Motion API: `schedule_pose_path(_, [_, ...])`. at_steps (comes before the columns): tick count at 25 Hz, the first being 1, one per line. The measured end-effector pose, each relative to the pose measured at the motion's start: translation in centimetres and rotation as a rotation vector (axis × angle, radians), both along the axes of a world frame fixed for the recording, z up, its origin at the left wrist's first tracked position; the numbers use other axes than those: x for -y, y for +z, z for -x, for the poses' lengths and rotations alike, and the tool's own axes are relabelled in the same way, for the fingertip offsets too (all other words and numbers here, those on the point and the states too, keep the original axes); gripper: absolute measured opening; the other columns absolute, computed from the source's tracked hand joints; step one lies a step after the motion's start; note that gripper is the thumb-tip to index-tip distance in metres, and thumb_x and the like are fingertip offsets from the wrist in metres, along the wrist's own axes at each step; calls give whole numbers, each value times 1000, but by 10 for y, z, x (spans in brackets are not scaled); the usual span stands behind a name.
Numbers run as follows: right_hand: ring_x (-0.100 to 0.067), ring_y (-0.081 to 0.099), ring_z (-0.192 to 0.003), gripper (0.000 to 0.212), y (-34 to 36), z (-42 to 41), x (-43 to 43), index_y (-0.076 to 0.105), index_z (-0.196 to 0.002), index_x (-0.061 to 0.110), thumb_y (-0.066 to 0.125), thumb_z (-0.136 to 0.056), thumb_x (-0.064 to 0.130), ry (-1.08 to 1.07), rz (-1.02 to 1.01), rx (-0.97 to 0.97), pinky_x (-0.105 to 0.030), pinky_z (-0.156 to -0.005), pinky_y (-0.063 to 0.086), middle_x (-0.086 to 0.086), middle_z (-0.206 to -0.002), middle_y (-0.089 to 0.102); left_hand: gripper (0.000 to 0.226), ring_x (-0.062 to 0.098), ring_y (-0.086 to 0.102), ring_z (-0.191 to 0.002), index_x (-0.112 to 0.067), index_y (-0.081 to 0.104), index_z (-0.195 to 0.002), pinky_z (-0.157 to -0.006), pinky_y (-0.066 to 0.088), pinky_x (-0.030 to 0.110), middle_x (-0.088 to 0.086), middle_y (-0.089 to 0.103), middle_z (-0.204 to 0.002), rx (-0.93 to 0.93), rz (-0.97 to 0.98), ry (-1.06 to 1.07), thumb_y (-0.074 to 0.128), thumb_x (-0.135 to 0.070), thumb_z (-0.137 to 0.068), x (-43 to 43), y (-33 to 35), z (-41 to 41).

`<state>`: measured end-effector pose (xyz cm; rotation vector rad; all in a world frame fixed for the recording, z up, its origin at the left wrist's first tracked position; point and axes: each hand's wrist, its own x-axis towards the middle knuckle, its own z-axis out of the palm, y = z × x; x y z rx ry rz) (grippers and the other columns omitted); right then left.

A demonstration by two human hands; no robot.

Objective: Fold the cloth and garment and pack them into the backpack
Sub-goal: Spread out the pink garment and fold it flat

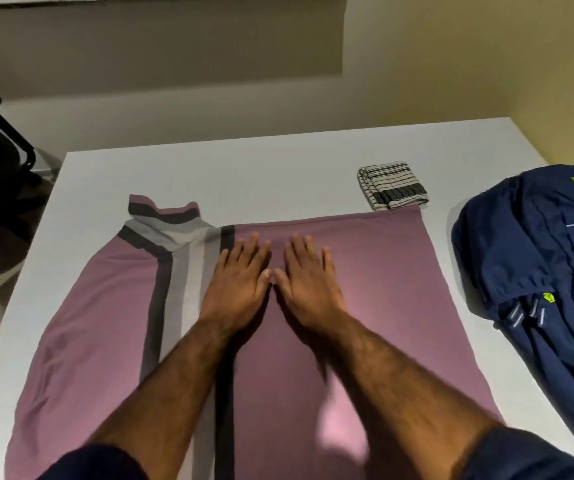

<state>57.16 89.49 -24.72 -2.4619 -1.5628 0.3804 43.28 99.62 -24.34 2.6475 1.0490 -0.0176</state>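
While the mauve jersey garment with grey and charcoal stripes (347,306) lies spread across the white table (278,168) in front of me, I press my left hand (240,282) and right hand (309,282) flat on its middle. My fingers are straight and my thumbs nearly touch, I judge to smooth it for a fold. To the right, the navy fabric backpack (538,271) waits within reach. Farther off, the striped white cloth (393,185) sits folded at the garment's far edge.

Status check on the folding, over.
Left hand and right hand both open, flat on the mauve garment. Striped cloth already folded; backpack lies at right. Nothing in the way.
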Motion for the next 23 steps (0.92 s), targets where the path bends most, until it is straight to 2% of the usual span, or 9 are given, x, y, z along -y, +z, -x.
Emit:
schedule_pose_path(2, [-16, -16, -155, 68, -3, 6, -3, 1, -162, 19, 3, -105, 55, 41, 33, -26, -52, -125, -6, 1, -169, -9, 67, 15, -16, -155, -33, -2, -162, -127, -3, 46, -5, -12, -170, -60, -19, 11, 3, -56, -100, -16, -14, -10])
schedule_pose_path(4, [-17, -13, -156, 68, -7, -24, 2, 2, -163, 18, 9, -105, 54, 33, 69, 65, -54, -124, -2, 0, -170, -6, 71, 17, -13, -156, -34, -3, -163, -127, -2, 48, -5, -11, -171, -44, -58, 84, 7, -64, -99, -35, -25, 9])
schedule_pose_path(7, [-18, -9, -156, 70, -12, -89, 18, 4, -163, 17, 17, -105, 54, -85, 111, 95, -52, -125, -2, -1, -171, -3, 76, 20, -8, -158, -31, 0, -163, -127, 3, 52, -3, -4, -172, -10, -103, 139, 14, -69, -99, -49, -28, 45])
schedule_pose_path(14, [-17, -9, -156, 75, -9, -175, 58, 0, -162, 14, 11, -103, 58, -285, 134, 118, -47, -126, -4, -3, -171, -5, 78, 20, -16, -156, -32, -8, -162, -126, 2, 55, -5, -12, -171, -54, -83, 160, 7, -73, -97, -48, -20, 52])
schedule_pose_path(23, [-27, 7, -156, 79, -17, -189, 62, 15, -159, 6, 12, -101, 60, -329, 28, 167, -62, -121, 15, -12, -168, 13, 74, 16, -22, -154, -34, -10, -162, -127, -1, 49, -9, -20, -169, -134, -62, 143, 8, -71, -100, -54, -10, 71])
